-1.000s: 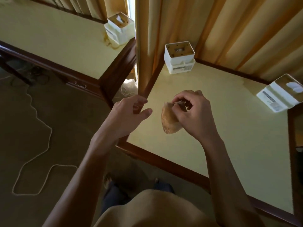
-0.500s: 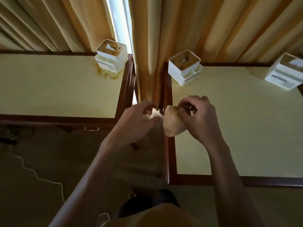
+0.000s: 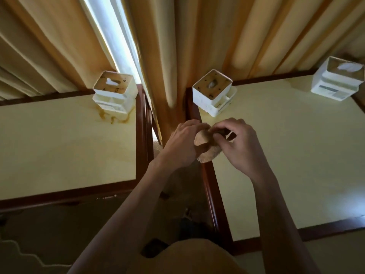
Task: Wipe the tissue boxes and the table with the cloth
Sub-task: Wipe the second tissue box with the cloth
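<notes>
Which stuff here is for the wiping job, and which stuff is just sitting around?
For the job:
- cloth, held in both hands: left hand, right hand
- left tissue box
- middle tissue box
- right tissue box
- left table
- right table

Just around:
- curtains
- cord on the floor

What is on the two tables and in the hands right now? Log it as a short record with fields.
left hand: holds the cloth
right hand: pinches the cloth
cloth: bunched between both hands, above the right table's left edge
left table: one tissue box at back right corner, brown stain in front of it
right table: speckled tissue box at back left, another tissue box at back right
wiping: not yet begun
</notes>
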The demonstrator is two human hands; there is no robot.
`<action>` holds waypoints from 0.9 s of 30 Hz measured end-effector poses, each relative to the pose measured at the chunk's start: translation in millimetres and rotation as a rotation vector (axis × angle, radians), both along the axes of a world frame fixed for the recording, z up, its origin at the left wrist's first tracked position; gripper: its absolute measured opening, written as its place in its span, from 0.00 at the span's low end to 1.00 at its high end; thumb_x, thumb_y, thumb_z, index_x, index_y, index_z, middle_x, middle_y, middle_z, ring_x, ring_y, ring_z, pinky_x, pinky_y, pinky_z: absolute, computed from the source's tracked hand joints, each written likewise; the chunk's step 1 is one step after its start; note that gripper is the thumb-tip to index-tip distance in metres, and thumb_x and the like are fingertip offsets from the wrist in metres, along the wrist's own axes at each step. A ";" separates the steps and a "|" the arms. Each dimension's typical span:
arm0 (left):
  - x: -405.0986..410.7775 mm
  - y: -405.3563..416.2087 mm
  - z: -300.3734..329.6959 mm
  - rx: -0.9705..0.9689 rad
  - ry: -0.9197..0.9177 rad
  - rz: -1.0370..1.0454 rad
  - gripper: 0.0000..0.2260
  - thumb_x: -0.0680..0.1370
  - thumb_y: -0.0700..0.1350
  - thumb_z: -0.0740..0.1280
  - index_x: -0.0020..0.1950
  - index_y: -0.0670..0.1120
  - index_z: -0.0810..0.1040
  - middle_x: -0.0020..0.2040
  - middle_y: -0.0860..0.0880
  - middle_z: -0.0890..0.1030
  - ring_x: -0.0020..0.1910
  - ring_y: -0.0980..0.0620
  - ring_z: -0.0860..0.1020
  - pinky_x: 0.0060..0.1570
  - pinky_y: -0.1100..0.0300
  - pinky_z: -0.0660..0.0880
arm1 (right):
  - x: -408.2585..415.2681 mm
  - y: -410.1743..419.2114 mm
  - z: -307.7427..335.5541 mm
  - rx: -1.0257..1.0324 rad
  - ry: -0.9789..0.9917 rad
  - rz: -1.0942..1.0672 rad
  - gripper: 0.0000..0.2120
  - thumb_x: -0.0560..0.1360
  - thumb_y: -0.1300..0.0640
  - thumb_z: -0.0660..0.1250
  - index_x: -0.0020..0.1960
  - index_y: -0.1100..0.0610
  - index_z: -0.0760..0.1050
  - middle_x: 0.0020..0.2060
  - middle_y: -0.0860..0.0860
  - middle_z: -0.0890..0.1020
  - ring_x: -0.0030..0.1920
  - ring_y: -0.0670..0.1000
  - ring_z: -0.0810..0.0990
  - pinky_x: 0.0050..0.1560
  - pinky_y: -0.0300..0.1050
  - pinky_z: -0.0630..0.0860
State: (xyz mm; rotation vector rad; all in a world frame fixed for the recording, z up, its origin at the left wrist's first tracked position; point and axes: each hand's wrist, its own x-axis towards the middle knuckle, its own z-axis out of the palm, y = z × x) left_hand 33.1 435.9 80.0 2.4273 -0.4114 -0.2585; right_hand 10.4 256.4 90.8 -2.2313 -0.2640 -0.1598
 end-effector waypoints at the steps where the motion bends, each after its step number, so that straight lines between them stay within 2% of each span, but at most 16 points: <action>1: 9.5 -0.2 -2.8 -0.007 -0.017 -0.017 0.23 0.77 0.50 0.74 0.71 0.53 0.75 0.69 0.54 0.74 0.69 0.48 0.72 0.67 0.45 0.73 | 7.3 -1.1 -0.2 -0.003 -0.001 -0.002 0.07 0.78 0.62 0.72 0.55 0.55 0.83 0.48 0.45 0.82 0.51 0.48 0.77 0.48 0.33 0.73; 4: 37.9 -2.0 -5.7 -0.054 -0.046 -0.045 0.17 0.77 0.52 0.74 0.64 0.50 0.79 0.66 0.53 0.76 0.64 0.49 0.75 0.61 0.45 0.77 | 32.4 -8.9 0.1 -0.020 -0.014 -0.013 0.07 0.77 0.62 0.72 0.54 0.56 0.83 0.49 0.49 0.84 0.51 0.48 0.77 0.48 0.32 0.74; 6: 53.4 -3.5 -6.2 -0.083 -0.060 -0.062 0.16 0.76 0.53 0.74 0.62 0.48 0.80 0.65 0.53 0.77 0.64 0.51 0.75 0.60 0.47 0.77 | 46.9 -15.9 -0.4 -0.013 -0.026 -0.031 0.08 0.77 0.64 0.72 0.54 0.57 0.83 0.48 0.50 0.84 0.50 0.49 0.78 0.48 0.37 0.76; 9: 77.5 -5.5 -5.9 -0.144 -0.017 -0.128 0.19 0.77 0.52 0.74 0.65 0.49 0.76 0.65 0.54 0.77 0.63 0.52 0.76 0.59 0.48 0.78 | 66.6 -21.5 -1.2 0.002 -0.004 -0.052 0.08 0.76 0.66 0.71 0.54 0.57 0.83 0.47 0.50 0.83 0.51 0.50 0.79 0.47 0.41 0.77; 12: 106.6 -7.2 -6.7 -0.205 0.019 -0.207 0.24 0.77 0.50 0.75 0.71 0.54 0.71 0.66 0.55 0.77 0.64 0.52 0.76 0.61 0.50 0.76 | 88.6 -23.1 -2.3 -0.009 0.087 -0.052 0.08 0.77 0.63 0.71 0.54 0.55 0.83 0.48 0.47 0.83 0.52 0.44 0.78 0.48 0.31 0.74; 15: 136.0 -8.4 -18.8 -0.240 0.015 -0.284 0.22 0.78 0.48 0.74 0.70 0.51 0.75 0.68 0.53 0.78 0.65 0.51 0.77 0.63 0.47 0.76 | 108.6 -22.5 -5.3 -0.023 0.168 -0.078 0.08 0.78 0.60 0.71 0.53 0.51 0.84 0.49 0.44 0.83 0.52 0.42 0.78 0.48 0.28 0.71; 17: 155.6 -7.3 -28.0 -0.254 -0.003 -0.315 0.20 0.77 0.45 0.74 0.68 0.48 0.77 0.65 0.52 0.80 0.59 0.52 0.80 0.60 0.47 0.78 | 120.3 -22.6 -8.1 -0.004 0.200 -0.114 0.08 0.78 0.61 0.71 0.53 0.50 0.84 0.49 0.45 0.83 0.52 0.43 0.78 0.50 0.35 0.74; 20: 185.7 -4.8 -31.1 -0.261 -0.034 -0.327 0.22 0.76 0.43 0.75 0.69 0.48 0.77 0.59 0.52 0.82 0.50 0.62 0.79 0.53 0.58 0.77 | 141.5 -22.5 -9.8 0.033 0.214 -0.169 0.10 0.77 0.62 0.71 0.53 0.50 0.84 0.50 0.47 0.84 0.54 0.46 0.79 0.52 0.45 0.78; 22: 200.5 -1.6 -34.9 -0.242 -0.003 -0.342 0.16 0.77 0.44 0.74 0.65 0.48 0.80 0.53 0.54 0.82 0.41 0.65 0.78 0.44 0.63 0.73 | 152.1 -22.0 -14.5 0.031 0.198 -0.193 0.10 0.77 0.63 0.72 0.53 0.51 0.84 0.49 0.46 0.84 0.53 0.46 0.80 0.52 0.49 0.79; 24: 209.5 2.6 -41.0 -0.225 0.004 -0.355 0.11 0.77 0.45 0.74 0.59 0.46 0.82 0.47 0.56 0.80 0.36 0.65 0.78 0.40 0.59 0.75 | 156.7 -21.0 -17.6 0.033 0.204 -0.220 0.09 0.76 0.64 0.72 0.52 0.52 0.84 0.48 0.44 0.85 0.51 0.45 0.81 0.52 0.51 0.80; 25: 214.1 4.2 -43.0 -0.216 -0.004 -0.353 0.10 0.77 0.45 0.74 0.58 0.45 0.82 0.46 0.55 0.81 0.36 0.62 0.79 0.41 0.55 0.77 | 159.2 -21.9 -17.3 0.033 0.202 -0.229 0.09 0.76 0.64 0.72 0.52 0.52 0.84 0.47 0.43 0.85 0.51 0.46 0.81 0.51 0.51 0.80; 27: 224.7 6.0 -47.4 -0.206 -0.001 -0.348 0.11 0.76 0.43 0.75 0.57 0.43 0.83 0.47 0.49 0.84 0.34 0.56 0.81 0.41 0.55 0.79 | 168.2 -28.0 -15.7 0.050 0.202 -0.242 0.09 0.76 0.65 0.72 0.51 0.53 0.84 0.46 0.43 0.85 0.50 0.46 0.82 0.51 0.50 0.80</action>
